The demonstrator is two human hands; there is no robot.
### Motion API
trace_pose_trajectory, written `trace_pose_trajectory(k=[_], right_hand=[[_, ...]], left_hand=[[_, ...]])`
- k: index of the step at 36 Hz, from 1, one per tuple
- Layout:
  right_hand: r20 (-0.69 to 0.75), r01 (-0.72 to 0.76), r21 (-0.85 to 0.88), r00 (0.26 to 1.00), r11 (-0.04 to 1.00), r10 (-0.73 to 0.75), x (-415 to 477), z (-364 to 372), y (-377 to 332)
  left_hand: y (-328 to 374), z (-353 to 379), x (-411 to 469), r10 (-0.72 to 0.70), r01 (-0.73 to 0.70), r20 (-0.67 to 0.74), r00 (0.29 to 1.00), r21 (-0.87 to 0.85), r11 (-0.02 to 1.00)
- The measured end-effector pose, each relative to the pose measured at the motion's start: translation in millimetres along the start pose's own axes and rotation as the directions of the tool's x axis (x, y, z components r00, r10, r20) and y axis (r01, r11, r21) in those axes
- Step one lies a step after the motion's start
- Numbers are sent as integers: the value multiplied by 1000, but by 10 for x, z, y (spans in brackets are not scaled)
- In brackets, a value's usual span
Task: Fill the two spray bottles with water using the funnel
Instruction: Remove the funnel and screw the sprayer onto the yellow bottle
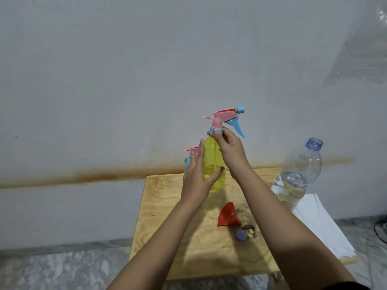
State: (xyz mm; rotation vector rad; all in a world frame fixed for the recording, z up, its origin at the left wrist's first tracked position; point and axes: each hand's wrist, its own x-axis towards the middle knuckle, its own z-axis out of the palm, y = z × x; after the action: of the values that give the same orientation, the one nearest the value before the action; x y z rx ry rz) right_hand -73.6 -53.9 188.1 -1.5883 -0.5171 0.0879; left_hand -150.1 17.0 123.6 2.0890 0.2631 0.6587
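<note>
**Both hands on the yellow spray bottle, funnel lying idle**

The right hand [230, 149] pinches the blue collar [215, 130] at the neck of the yellow spray bottle [212, 162], with thumb and fingertips closed on it from the right. Directly above those fingertips sits the pink spray head [222, 115], its blue trigger hanging down just past the knuckles. The left hand [195, 178] holds the bottle's body. Its fingers lie straight up the left side and its thumb wraps across the front, below the right hand's pinch. The bottle stands upright between the two hands, with liquid in its lower part. Whether its base rests on the wooden table [167, 216] or hangs just above it cannot be told.

Just behind the left fingers stands the second spray bottle [191, 150], mostly hidden, with only its pink head and a strip of blue showing.

Below the right wrist, well apart from both sets of fingers, the red funnel [227, 215] lies on its side on the table. A blue cap [240, 235] lies just beside its spout end.

To the right of the right forearm stands a clear water bottle [297, 174], uncapped and partly full. It stands beside white sheets [320, 222] that overhang the table's right edge.
</note>
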Motion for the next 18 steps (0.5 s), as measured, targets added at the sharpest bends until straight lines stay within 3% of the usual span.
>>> trace_pose_trajectory(k=[11, 14, 18], right_hand=[[-27, -74, -44, 997, 996, 73, -116, 0, 167], [26, -94, -36, 995, 995, 95, -156, -23, 204], [141, -103, 38, 985, 994, 97, -174, -111, 250]], left_hand=[[-114, 284, -251, -16, 53, -141, 990, 261, 964], [-179, 264, -290, -9, 37, -125, 992, 229, 973], [-274, 129, -301, 0, 1, -15, 1000, 64, 998]])
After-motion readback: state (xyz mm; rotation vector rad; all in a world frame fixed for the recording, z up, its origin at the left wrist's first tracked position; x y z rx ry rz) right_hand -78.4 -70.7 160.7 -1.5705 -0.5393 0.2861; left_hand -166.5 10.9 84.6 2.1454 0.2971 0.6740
